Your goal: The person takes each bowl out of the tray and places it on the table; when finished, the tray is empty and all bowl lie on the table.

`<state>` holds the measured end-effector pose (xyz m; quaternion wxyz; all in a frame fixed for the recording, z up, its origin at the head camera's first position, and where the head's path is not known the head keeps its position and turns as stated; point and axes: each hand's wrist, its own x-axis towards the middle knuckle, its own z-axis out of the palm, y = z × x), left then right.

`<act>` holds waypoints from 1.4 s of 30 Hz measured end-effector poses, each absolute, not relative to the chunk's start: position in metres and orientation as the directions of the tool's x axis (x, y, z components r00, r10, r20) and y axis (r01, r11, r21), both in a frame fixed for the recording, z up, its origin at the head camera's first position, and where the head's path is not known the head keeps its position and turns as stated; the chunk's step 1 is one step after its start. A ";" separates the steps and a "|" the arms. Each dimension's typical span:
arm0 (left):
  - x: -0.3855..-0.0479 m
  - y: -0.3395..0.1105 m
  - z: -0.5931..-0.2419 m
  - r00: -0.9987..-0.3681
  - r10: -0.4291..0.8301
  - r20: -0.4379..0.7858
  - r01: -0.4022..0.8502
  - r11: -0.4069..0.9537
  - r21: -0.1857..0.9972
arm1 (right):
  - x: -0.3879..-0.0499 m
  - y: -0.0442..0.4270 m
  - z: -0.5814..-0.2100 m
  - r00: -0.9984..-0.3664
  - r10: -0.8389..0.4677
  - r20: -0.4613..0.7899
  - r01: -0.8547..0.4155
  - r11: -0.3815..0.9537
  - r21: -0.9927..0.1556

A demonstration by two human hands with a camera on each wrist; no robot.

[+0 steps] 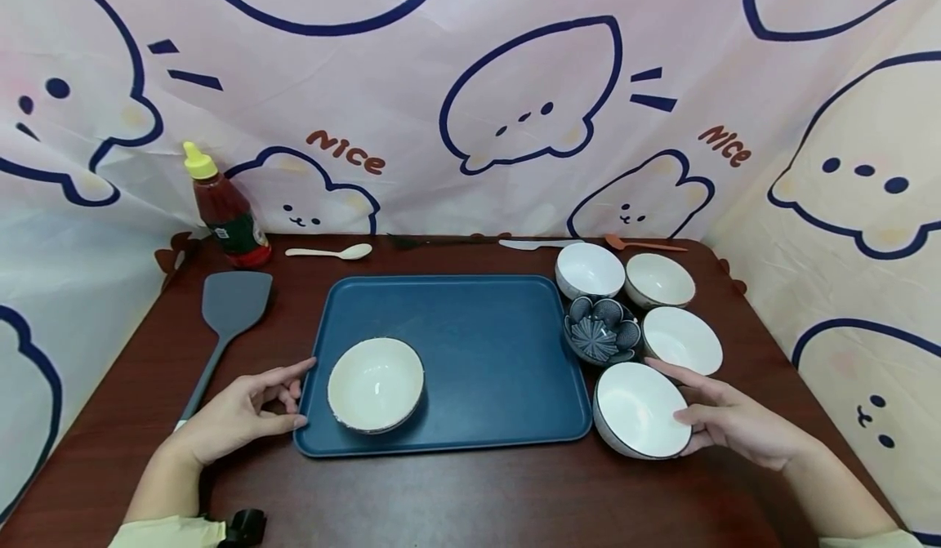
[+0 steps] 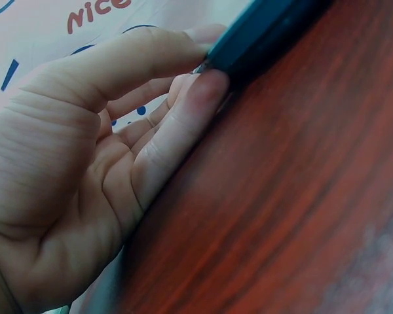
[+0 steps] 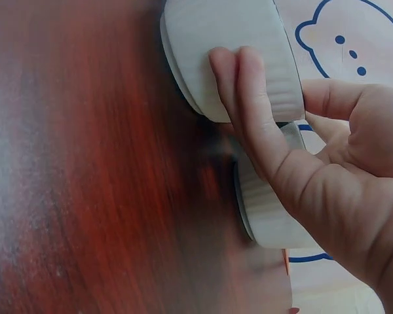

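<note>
In the head view, a blue tray [image 1: 492,352] lies on the table with a cream bowl [image 1: 376,385] standing on its left part. My left hand [image 1: 238,409] is at the tray's left side, the extended index finger and thumb touching its edge; the left wrist view shows fingertips against the blue tray rim [image 2: 242,49]. My right hand [image 1: 742,421] grips a white bowl [image 1: 641,411] beside the tray's front right corner, thumb over its rim. Two fingers [image 3: 252,85] press against that bowl's outer wall in the right wrist view.
Behind the gripped bowl are a dark flower-shaped bowl [image 1: 599,336] and several pale bowls, including one white bowl [image 1: 684,340]. A grey spatula [image 1: 235,303] and a sauce bottle [image 1: 228,217] stand left. A spoon [image 1: 331,251], knife [image 1: 537,244] and brown spoon [image 1: 647,244] line the back.
</note>
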<state>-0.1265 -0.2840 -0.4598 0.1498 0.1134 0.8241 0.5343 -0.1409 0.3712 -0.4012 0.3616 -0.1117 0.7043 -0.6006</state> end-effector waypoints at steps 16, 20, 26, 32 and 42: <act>-0.124 -0.284 -0.455 -0.926 0.370 -0.079 0.076 0.388 0.919 | -0.140 0.386 -0.402 -0.739 -0.564 -0.369 0.238 0.294 -0.926; -0.124 -0.284 -0.455 -0.928 0.361 -0.090 0.066 0.397 0.916 | -0.139 0.391 -0.392 -0.781 -0.521 -0.346 0.180 0.342 -0.922; -0.125 -0.284 -0.456 -0.932 0.340 -0.123 0.034 0.421 0.906 | -0.141 0.394 -0.374 -0.824 -0.462 -0.328 0.135 0.403 -0.905; -0.126 -0.286 -0.456 -0.931 0.352 -0.100 0.059 0.416 0.907 | -0.152 0.382 -0.367 -0.828 -0.475 -0.298 0.111 0.383 -0.917; -0.124 -0.285 -0.456 -0.928 0.357 -0.103 0.051 0.396 0.917 | -0.174 0.335 -0.372 -0.770 -0.574 -0.279 0.127 0.291 -0.948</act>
